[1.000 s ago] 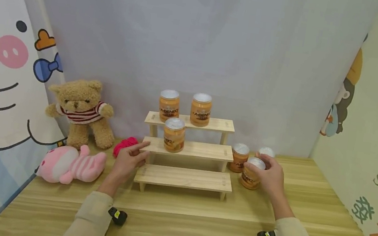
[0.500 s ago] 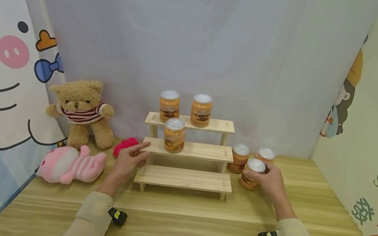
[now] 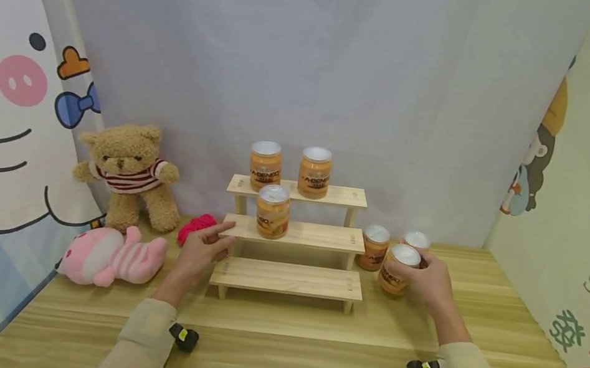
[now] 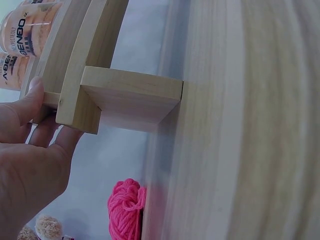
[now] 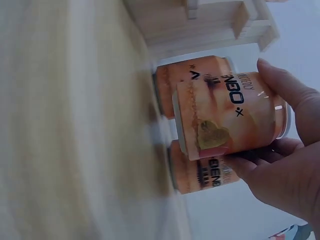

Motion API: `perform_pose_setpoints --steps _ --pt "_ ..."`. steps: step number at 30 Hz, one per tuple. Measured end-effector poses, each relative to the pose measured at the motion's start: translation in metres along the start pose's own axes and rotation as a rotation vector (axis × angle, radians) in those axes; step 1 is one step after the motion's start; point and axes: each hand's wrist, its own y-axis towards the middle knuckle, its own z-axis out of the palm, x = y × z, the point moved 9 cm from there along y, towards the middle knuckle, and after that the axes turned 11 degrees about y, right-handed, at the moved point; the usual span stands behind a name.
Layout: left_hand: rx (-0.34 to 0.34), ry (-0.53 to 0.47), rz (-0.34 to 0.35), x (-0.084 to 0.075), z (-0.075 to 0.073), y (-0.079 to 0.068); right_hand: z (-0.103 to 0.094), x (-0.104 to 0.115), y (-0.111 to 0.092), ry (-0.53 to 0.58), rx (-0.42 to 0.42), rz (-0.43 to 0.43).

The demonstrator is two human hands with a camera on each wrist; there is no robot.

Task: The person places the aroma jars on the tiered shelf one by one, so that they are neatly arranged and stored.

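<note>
In the head view, my left hand (image 3: 201,252) holds the left end of the middle step of a three-step wooden display stand (image 3: 287,278). The left wrist view shows its thumb on top of the board and its fingers below. My right hand (image 3: 427,282) grips an orange jar with a silver lid (image 3: 393,281), thumb on one side and fingers on the other. This jar is upright; whether its base touches the table, I cannot tell. Two like jars, one at the stand's side (image 3: 374,248) and one partly hidden behind (image 3: 416,240), stand close by.
Two jars stand on the top step, the left one (image 3: 265,167) and the right one (image 3: 315,173). Another jar (image 3: 272,212) is on the middle step. Left of the stand are pink yarn (image 3: 197,227), a teddy bear (image 3: 129,173) and a pink plush toy (image 3: 111,257). A curtain (image 3: 319,55) hangs behind.
The jar in my right hand has shifted slightly right and a little up, and the hand with it. My left hand stays on the stand.
</note>
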Motion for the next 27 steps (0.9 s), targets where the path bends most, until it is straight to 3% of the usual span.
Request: perform_pose_setpoints --steps 7,14,21,27 --pt "-0.001 0.025 0.002 -0.003 -0.001 -0.001 -0.006 0.014 0.000 0.130 0.009 -0.016" --pt "0.008 0.022 -0.004 -0.002 0.000 -0.001 -0.008 0.027 -0.005 0.158 0.032 -0.028" --pt "-0.002 0.007 0.002 -0.004 -0.001 -0.001 0.001 0.058 -0.011 0.212 0.072 -0.122" --pt "0.003 0.001 -0.006 -0.003 -0.001 -0.002 0.016 0.071 -0.016 0.265 0.094 -0.153"
